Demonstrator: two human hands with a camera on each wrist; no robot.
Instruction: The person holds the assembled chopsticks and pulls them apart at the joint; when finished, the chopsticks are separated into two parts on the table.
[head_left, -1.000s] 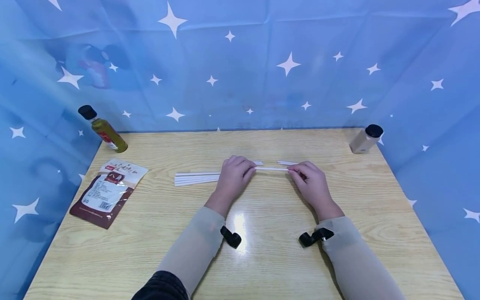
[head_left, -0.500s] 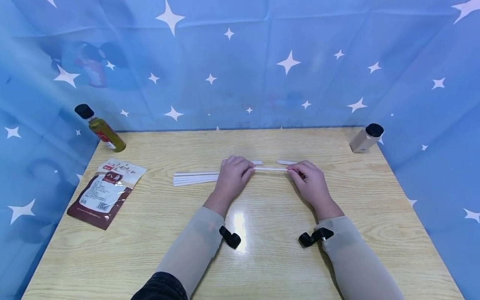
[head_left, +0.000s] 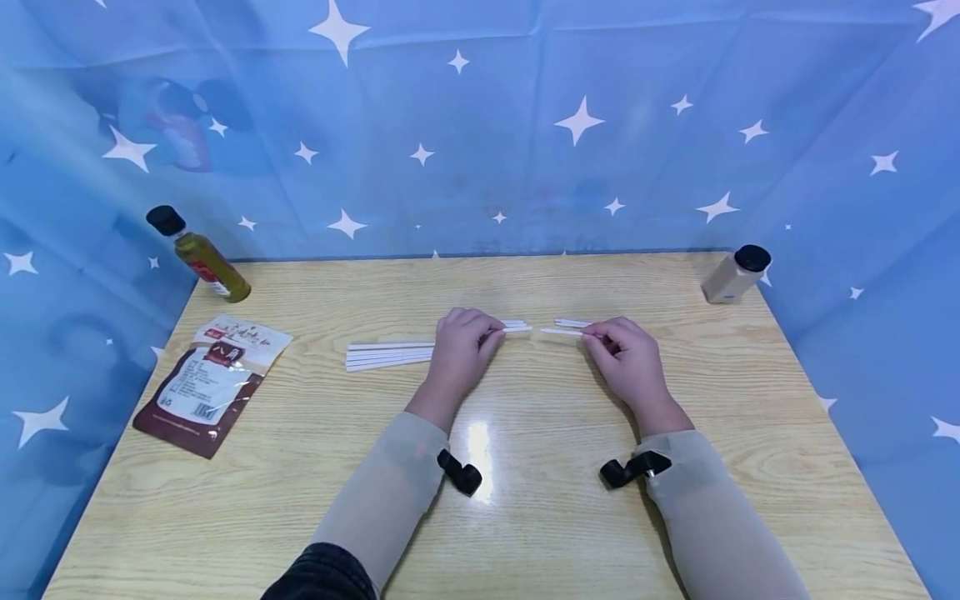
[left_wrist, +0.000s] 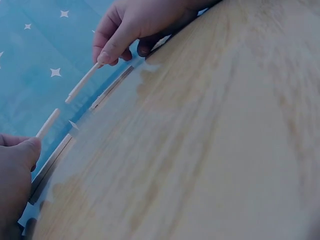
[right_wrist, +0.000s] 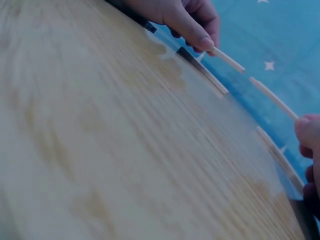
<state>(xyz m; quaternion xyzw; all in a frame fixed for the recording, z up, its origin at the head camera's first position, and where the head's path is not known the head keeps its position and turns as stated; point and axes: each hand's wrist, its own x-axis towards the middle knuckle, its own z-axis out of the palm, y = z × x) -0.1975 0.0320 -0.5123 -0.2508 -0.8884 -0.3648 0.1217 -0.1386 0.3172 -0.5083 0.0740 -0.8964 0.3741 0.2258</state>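
Note:
My left hand (head_left: 463, 350) pinches one half of a snapped thin white stick between thumb and forefinger, the left half (left_wrist: 48, 123) jutting out to the right. My right hand (head_left: 628, 360) pinches the right half (right_wrist: 272, 97), which points back at the other. A small gap separates the two broken ends, both held just above the table. Behind each hand, short white stick pieces lie on the wood, some behind the left hand (head_left: 514, 322) and some behind the right (head_left: 572, 322). A fan of several long white sticks (head_left: 386, 355) lies left of my left hand, partly hidden by it.
An oil bottle (head_left: 210, 267) with a black cap stands at the back left of the wooden table (head_left: 525, 533). In front of it lies a maroon and white food packet (head_left: 213, 383). A black-capped jar (head_left: 735, 275) stands at the back right, before a blue starry curtain (head_left: 510, 125).
The single stick stretched between both hands has broken into two pieces. The right hand has shifted slightly right, and the halves now stand apart.

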